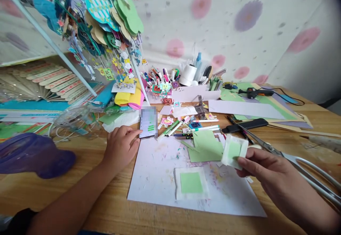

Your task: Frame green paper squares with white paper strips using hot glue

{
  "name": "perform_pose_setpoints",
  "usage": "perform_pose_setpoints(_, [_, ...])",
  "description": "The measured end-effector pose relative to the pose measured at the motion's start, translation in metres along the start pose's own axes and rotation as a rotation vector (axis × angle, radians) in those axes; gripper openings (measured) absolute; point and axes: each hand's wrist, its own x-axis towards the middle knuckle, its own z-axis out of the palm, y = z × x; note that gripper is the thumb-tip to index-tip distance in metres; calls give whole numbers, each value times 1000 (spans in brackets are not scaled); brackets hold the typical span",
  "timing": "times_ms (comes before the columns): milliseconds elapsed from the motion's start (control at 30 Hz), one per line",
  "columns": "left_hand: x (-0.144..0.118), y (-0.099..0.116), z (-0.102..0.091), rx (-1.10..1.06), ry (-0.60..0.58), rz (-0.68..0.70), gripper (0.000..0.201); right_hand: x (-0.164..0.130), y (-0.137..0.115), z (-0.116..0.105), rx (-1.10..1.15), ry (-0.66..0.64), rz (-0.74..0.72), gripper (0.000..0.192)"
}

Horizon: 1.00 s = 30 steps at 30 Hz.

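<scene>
Right now my left hand (121,148) rests on the wooden table (87,206), fingers loosely together, forefinger touching the edge of the blurred-screen phone (148,122) so I can read it. My right hand (269,172) pinches a small white paper square with a green centre (234,151) between thumb and fingers, lifted clear of the large white paper sheet (157,181), where a matching green-centred square (191,183) lies flat. Long steel scissors (293,160) lie just beside my right wrist
</scene>
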Motion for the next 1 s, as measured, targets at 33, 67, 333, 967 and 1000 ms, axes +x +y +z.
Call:
perform_pose_setpoints(33, [-2,-2,2,40,-14,-6,29,0,-1,1,-29,1,-9,32])
perform_pose_setpoints(67, [-3,-1,3,68,-26,-13,30,0,-2,2,-52,1,-15,33])
perform_pose_setpoints(333, [-4,6,9,101,-65,-35,31,1,-2,0,-134,-20,-50,32])
perform_pose_setpoints(967, [17,177,-35,-1587,-621,-369,23,-13,-14,19,178,-156,26,25])
perform_pose_setpoints(1000, [20,180,-32,-1657,-652,-418,22,-14,-15,18,177,-155,22,25])
